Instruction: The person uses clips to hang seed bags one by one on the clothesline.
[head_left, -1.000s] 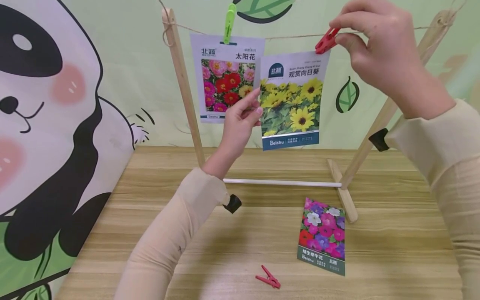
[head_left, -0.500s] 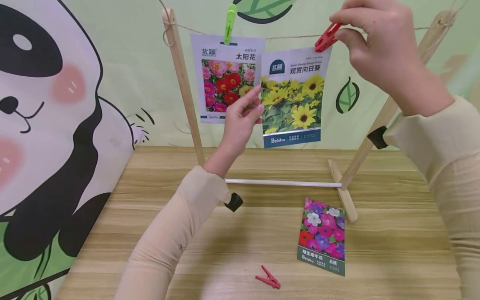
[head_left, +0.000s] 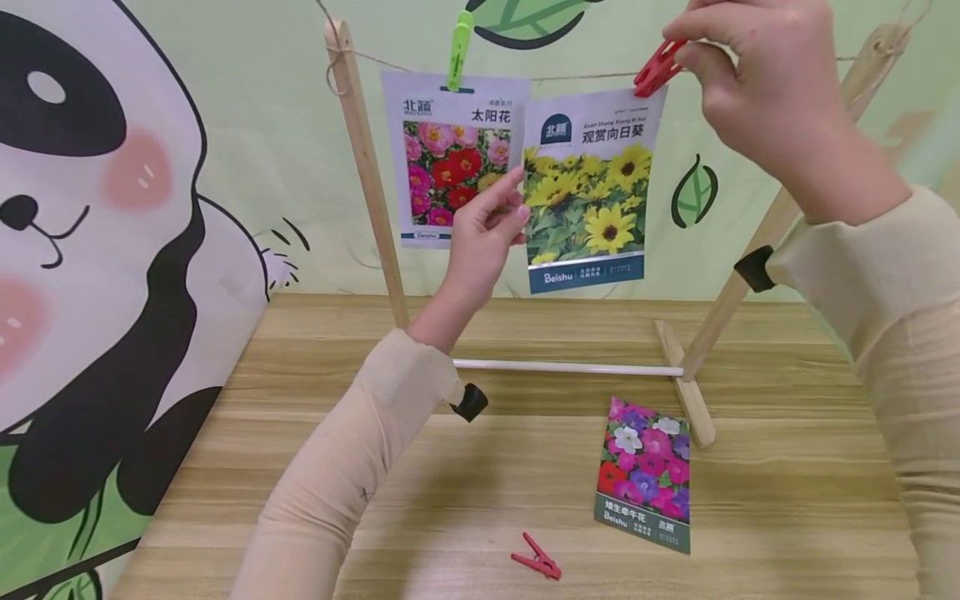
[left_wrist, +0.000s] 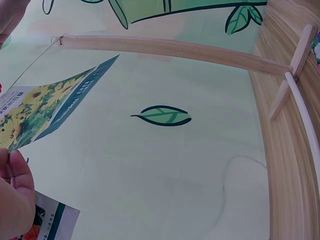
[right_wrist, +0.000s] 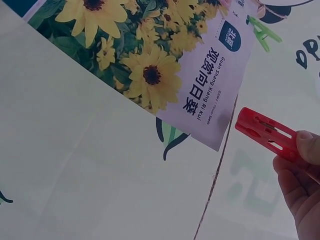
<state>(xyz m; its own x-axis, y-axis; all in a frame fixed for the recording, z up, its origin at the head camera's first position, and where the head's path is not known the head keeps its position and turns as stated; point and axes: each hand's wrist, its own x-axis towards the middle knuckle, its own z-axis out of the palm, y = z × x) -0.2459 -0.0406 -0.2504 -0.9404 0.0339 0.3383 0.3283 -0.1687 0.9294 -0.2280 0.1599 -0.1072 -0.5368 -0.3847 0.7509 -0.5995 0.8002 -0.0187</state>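
Fingers (head_left: 509,223) of the left hand (head_left: 480,250) pinch a sunflower packet (head_left: 588,192); the right hand (head_left: 768,96) pinches a red clip (head_left: 659,69) nearby.

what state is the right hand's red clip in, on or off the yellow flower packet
Off: the right wrist view shows a gap between the red clip and the yellow flower packet.

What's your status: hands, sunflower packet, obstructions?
Left hand holds sunflower packet by its left edge. Right hand pinches red clip. Packet near line, unclipped. Nothing seen between clip and packet's corner.
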